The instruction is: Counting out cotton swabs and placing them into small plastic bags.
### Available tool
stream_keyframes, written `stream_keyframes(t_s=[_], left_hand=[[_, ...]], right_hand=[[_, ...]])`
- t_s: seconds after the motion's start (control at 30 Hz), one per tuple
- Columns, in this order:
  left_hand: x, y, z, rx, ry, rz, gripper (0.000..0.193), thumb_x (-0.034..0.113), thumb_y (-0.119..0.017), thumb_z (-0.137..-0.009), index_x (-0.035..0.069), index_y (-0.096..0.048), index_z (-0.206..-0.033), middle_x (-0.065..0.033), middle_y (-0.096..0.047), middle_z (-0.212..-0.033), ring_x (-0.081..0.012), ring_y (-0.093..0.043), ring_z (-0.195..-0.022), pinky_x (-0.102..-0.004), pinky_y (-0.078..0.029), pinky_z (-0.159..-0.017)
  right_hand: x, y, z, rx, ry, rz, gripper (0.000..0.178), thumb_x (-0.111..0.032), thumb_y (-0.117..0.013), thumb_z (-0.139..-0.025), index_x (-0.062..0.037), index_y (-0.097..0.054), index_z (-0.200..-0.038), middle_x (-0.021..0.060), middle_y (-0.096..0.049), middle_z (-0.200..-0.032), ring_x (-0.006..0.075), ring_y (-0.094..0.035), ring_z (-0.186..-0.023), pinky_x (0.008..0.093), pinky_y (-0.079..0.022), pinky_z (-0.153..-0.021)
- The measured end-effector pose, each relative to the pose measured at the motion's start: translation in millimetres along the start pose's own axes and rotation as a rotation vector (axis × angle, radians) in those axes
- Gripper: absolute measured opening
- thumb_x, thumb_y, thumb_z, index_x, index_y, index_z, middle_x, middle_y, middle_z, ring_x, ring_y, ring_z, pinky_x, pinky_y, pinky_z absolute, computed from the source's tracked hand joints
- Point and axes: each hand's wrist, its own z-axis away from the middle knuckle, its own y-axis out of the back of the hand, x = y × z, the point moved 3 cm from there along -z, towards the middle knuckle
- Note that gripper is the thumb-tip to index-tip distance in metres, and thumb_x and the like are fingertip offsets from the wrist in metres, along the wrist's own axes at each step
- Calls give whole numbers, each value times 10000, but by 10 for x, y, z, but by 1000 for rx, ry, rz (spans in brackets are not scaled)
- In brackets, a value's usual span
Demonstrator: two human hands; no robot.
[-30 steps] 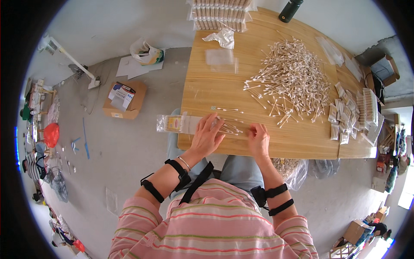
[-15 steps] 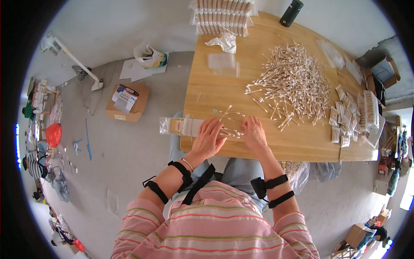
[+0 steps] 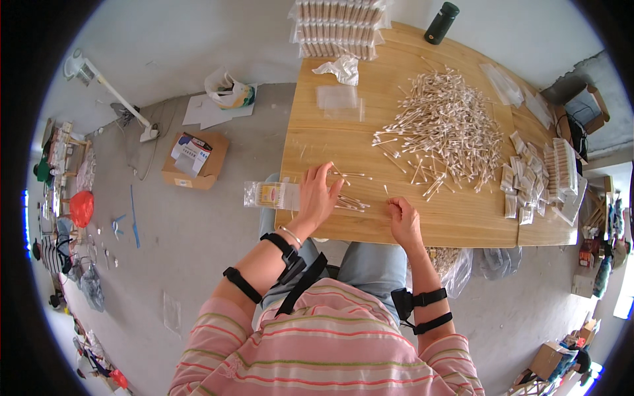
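My left hand (image 3: 318, 197) lies palm down near the table's front left edge, with index finger and thumb apart. Beneath its palm side a small bundle of cotton swabs (image 3: 353, 204) sticks out to the right. Several loose swabs (image 3: 356, 175) lie by its fingertips. On its left a clear plastic packet (image 3: 281, 195) with a yellow label shows swabs inside; the hand covers the packet's right end. To the right of the bundle, my right hand (image 3: 405, 219) is closed in a pinch on a single cotton swab (image 3: 386, 189), whose white tip points up and left.
A large heap of loose swabs (image 3: 456, 125) covers the table's right middle. Filled packets (image 3: 525, 175) are piled at the right edge, and stacked packs (image 3: 340, 30) stand at the back. Flat clear bags (image 3: 338, 100), crumpled plastic (image 3: 343, 69) and a dark bottle (image 3: 441, 24) lie or stand farther off.
My right hand has moved right and toward me, away from the bundle, and now pinches a swab. My left hand's fingers have spread slightly and shifted up.
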Motion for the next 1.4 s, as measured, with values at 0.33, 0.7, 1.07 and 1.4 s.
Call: stream_keyframes(t_s=[0.33,0.7,1.07,1.4], left_hand=[[421,-96,-48,-112,-180,-42,319,252,-641,-849,69,-640,-1109,-132,-606,-1137,-331,-479,-1136,-438,-355,-989],[600,-138,257,-462,219,582,243,194,-651,-898,-25,-652,-1004,-65,-668,-800,-74,-571,-717,-248,-470,-659],[285,-54,49,-97,-308,30,376,204,-650,-848,22,-566,-1166,-162,-572,-1172,-350,-510,-1120,-444,-419,-951],[-48,-179,154,-189,-402,-47,326,173,-683,-821,81,-584,-1118,-73,-578,-1129,-309,-522,-1058,-425,-429,-922]], right_hand=[[-45,11,31,-86,-405,-1001,69,-80,-610,-909,-51,-649,-959,25,-661,-930,104,-617,-843,248,-499,-714],[-409,-31,93,-160,-319,-1178,41,-85,-639,-892,-71,-661,-923,24,-664,-913,103,-609,-832,258,-487,-752],[138,1132,663,-100,-272,292,196,-162,-720,-781,-8,-616,-844,108,-636,-756,225,-613,-707,329,-504,-667],[-46,511,-247,65,61,345,186,-130,-621,-795,-52,-648,-961,124,-589,-1062,336,-543,-1038,438,-468,-862]])
